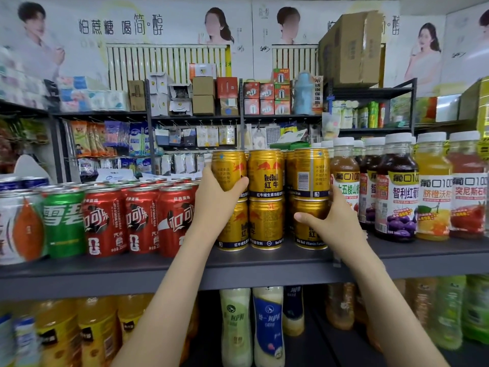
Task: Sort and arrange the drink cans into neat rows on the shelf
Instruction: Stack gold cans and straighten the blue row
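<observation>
Gold Red Bull cans stand stacked two high at the middle of the dark shelf. My left hand wraps around the upper left gold can, which sits on a lower can. My right hand grips the lower right gold can, under another upper can. Between them stands a stacked pair with its Red Bull label facing front. Red cola cans fill rows to the left, beside a green Sprite can.
Juice bottles with white caps stand close on the right of the gold cans. An orange-and-white can is at the far left. Bottled drinks fill the shelf below. Shelves of boxes and packets stand behind.
</observation>
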The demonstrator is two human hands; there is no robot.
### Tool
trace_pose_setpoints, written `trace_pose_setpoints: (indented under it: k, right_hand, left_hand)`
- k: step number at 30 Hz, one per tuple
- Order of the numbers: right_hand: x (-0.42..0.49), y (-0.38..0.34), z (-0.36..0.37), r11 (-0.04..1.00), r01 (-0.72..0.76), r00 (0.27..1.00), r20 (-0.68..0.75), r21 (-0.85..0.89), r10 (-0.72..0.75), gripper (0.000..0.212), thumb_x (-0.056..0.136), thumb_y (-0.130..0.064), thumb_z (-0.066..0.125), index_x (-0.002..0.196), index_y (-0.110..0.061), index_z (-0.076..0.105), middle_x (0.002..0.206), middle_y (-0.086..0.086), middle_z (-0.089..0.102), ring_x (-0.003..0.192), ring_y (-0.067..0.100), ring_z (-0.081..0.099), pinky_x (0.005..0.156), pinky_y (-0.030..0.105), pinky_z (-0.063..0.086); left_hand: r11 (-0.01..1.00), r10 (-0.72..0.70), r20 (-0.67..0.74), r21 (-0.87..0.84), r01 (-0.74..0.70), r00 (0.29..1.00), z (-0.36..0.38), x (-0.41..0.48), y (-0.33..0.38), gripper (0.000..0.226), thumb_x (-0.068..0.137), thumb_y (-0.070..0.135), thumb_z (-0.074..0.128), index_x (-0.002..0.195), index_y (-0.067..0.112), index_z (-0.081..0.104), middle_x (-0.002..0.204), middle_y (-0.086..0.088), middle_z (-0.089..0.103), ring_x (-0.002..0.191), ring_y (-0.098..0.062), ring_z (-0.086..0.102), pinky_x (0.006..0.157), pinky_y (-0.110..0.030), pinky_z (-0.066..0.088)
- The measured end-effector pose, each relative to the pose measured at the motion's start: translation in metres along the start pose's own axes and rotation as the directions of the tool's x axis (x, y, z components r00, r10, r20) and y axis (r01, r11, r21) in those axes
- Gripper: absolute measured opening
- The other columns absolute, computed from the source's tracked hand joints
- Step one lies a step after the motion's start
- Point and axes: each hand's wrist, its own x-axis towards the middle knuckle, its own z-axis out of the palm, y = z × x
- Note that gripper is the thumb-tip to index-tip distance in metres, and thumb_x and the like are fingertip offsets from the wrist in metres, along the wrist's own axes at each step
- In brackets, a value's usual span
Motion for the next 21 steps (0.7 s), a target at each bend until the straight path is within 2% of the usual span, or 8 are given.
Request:
trace_pose_setpoints:
  k: [2, 3, 5, 8, 10, 13, 15, 21]
  right_hand:
    - [-0.010, -0.005, 0.004, 0.998, 0.030, 0.993, -0.112, -0.057, -0.036, 0.099, 0.071, -0.034, 0.080, 0.148, -0.016, 0.020, 0.143, 0.004, 0.037, 0.134, 0.020, 0.033, 0.113, 0.039, 0.027]
    - [-0.019, -0.010, 0.006, 0.995, 0.042, 0.986, -0.160, -0.087, -0.056, 0.101, 0.073, -0.031, 0.079, 0.150, -0.015, 0.015, 0.147, 0.008, 0.031, 0.137, 0.021, 0.025, 0.114, 0.035, 0.020]
    - [-0.036, -0.018, 0.014, 0.978, 0.116, 0.966, -0.211, -0.171, -0.151, 0.097, 0.078, -0.024, 0.075, 0.150, -0.013, 0.011, 0.149, 0.009, 0.025, 0.138, 0.018, 0.018, 0.109, 0.027, 0.016]
    - [-0.054, -0.025, 0.030, 0.933, 0.241, 0.957, -0.096, -0.266, -0.275, 0.087, 0.085, -0.020, 0.068, 0.151, -0.021, 0.012, 0.149, 0.004, 0.024, 0.138, 0.015, 0.018, 0.105, 0.023, 0.016]
    - [-0.059, -0.022, 0.040, 0.904, 0.290, 0.954, 0.021, -0.315, -0.299, 0.081, 0.089, -0.019, 0.063, 0.150, -0.029, 0.012, 0.151, 0.000, 0.023, 0.138, 0.013, 0.018, 0.105, 0.021, 0.017]
    - [-0.065, -0.019, 0.049, 0.890, 0.303, 0.953, 0.128, -0.341, -0.276, 0.068, 0.096, -0.021, 0.052, 0.150, -0.033, 0.013, 0.155, 0.001, 0.018, 0.141, 0.015, 0.015, 0.108, 0.022, 0.017]
    - [-0.068, -0.019, 0.052, 0.885, 0.294, 0.953, 0.181, -0.362, -0.242, 0.064, 0.098, -0.024, 0.046, 0.150, -0.034, 0.010, 0.157, 0.003, 0.017, 0.141, 0.017, 0.017, 0.112, 0.027, 0.021]
    - [-0.069, -0.024, 0.049, 0.864, 0.262, 0.960, 0.212, -0.430, -0.185, 0.057, 0.101, -0.034, 0.033, 0.151, -0.035, 0.005, 0.157, 0.003, 0.018, 0.141, 0.019, 0.020, 0.112, 0.030, 0.023]
  left_hand:
    - [0.999, 0.011, 0.000, 0.053, -0.011, 1.000, 0.005, -0.009, -0.008, 0.082, 0.082, 0.041, 0.068, 0.146, 0.021, 0.021, 0.136, 0.001, 0.043, 0.122, -0.017, 0.045, 0.098, -0.035, 0.040]
    - [0.996, 0.011, 0.001, 0.094, -0.011, 1.000, 0.007, -0.015, -0.013, 0.086, 0.083, 0.039, 0.068, 0.148, 0.023, 0.014, 0.142, -0.004, 0.038, 0.127, -0.021, 0.042, 0.102, -0.038, 0.037]
    - [0.990, 0.005, 0.016, 0.140, -0.008, 1.000, 0.012, -0.028, -0.023, 0.093, 0.085, 0.032, 0.067, 0.149, 0.030, 0.000, 0.144, -0.008, 0.036, 0.127, -0.025, 0.042, 0.104, -0.041, 0.036]
    - [0.985, 0.004, 0.021, 0.174, -0.008, 1.000, 0.015, -0.040, -0.033, 0.101, 0.086, 0.025, 0.067, 0.146, 0.039, -0.013, 0.135, -0.008, 0.047, 0.116, -0.027, 0.053, 0.099, -0.044, 0.041]
    - [0.978, 0.000, 0.022, 0.209, -0.004, 1.000, 0.015, -0.042, -0.035, 0.101, 0.086, 0.024, 0.066, 0.146, 0.037, -0.015, 0.133, -0.010, 0.048, 0.114, -0.029, 0.052, 0.095, -0.043, 0.040]
    - [0.971, 0.011, 0.038, 0.236, -0.020, 0.999, 0.013, -0.043, -0.037, 0.103, 0.086, 0.025, 0.066, 0.147, 0.036, -0.015, 0.133, -0.011, 0.049, 0.115, -0.029, 0.052, 0.094, -0.041, 0.040]
    - [0.971, 0.024, 0.043, 0.237, -0.033, 0.999, 0.011, -0.044, -0.038, 0.103, 0.086, 0.026, 0.067, 0.147, 0.037, -0.015, 0.134, -0.010, 0.048, 0.116, -0.028, 0.051, 0.093, -0.038, 0.039]
    - [0.970, 0.047, 0.050, 0.234, -0.058, 0.998, 0.012, -0.048, -0.037, 0.104, 0.085, 0.030, 0.068, 0.147, 0.038, -0.014, 0.134, -0.007, 0.049, 0.117, -0.025, 0.051, 0.093, -0.036, 0.039]
